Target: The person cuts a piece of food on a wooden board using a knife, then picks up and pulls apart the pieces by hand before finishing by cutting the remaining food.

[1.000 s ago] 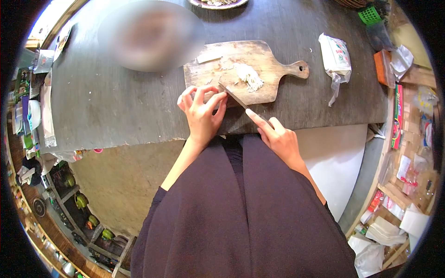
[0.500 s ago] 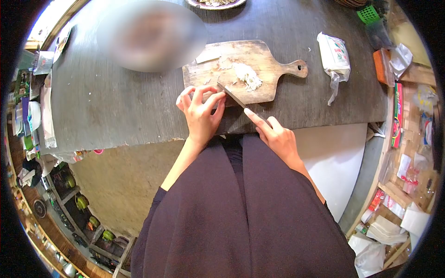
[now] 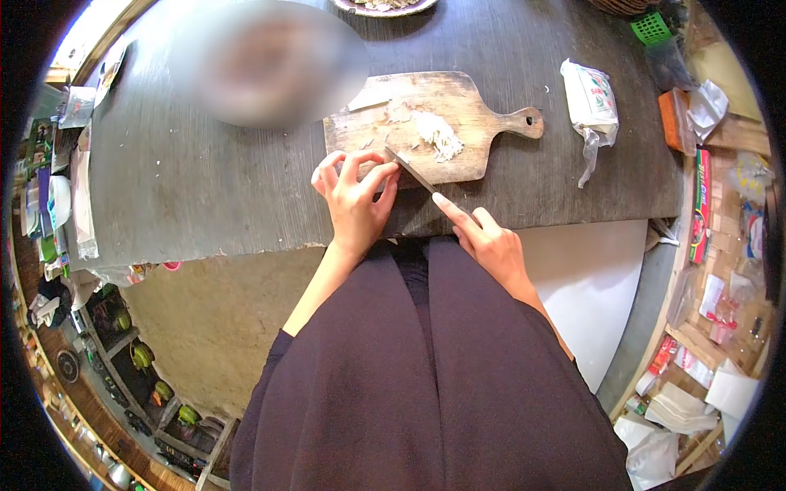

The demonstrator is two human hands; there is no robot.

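Note:
A wooden cutting board (image 3: 458, 98) lies on the dark table, its handle pointing right. Pale chopped pieces (image 3: 439, 136) are heaped on its middle, with smaller scraps to their left. My right hand (image 3: 485, 237) is closed around the handle of a knife (image 3: 416, 172), whose blade slants up and left over the board's near edge. My left hand (image 3: 358, 192) is at the board's near left corner, fingers curled and pinched close to the blade tip; what they hold is too small and hidden to name. A flat pale piece (image 3: 368, 100) rests near the board's upper left edge.
On the dark table (image 3: 221, 188), a blurred round area (image 3: 270, 65) covers the upper left. A bowl (image 3: 385, 11) of pale pieces stands at the far edge. Right of the board lie a white plastic packet (image 3: 591, 102), an orange block (image 3: 676, 120) and a green basket (image 3: 650, 28).

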